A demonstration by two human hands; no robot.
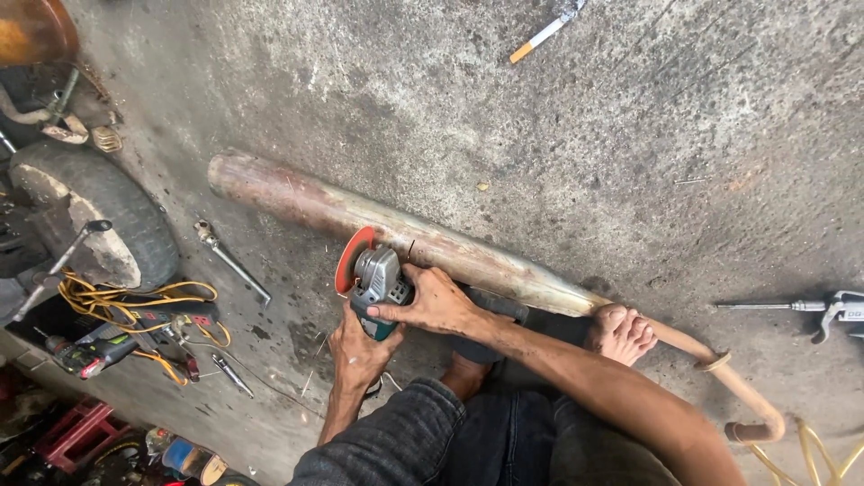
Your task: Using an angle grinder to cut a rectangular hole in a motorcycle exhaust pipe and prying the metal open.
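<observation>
A long rusty metal exhaust pipe (297,200) lies across the concrete floor. An angle grinder (376,281) with a red-orange disc (351,257) sits at the pipe's near side, about halfway along it. My right hand (436,301) grips the top of the grinder body. My left hand (358,353) holds the grinder's rear end from below. My bare foot (621,330) rests against the pipe's thin curved end.
A tyre (94,202) and a yellow cable (135,297) with a power tool lie at left. A socket wrench (229,259) lies near the pipe. An air blow gun (823,310) sits at right, a cigarette (543,36) at top. A yellow hose (810,450) is at bottom right.
</observation>
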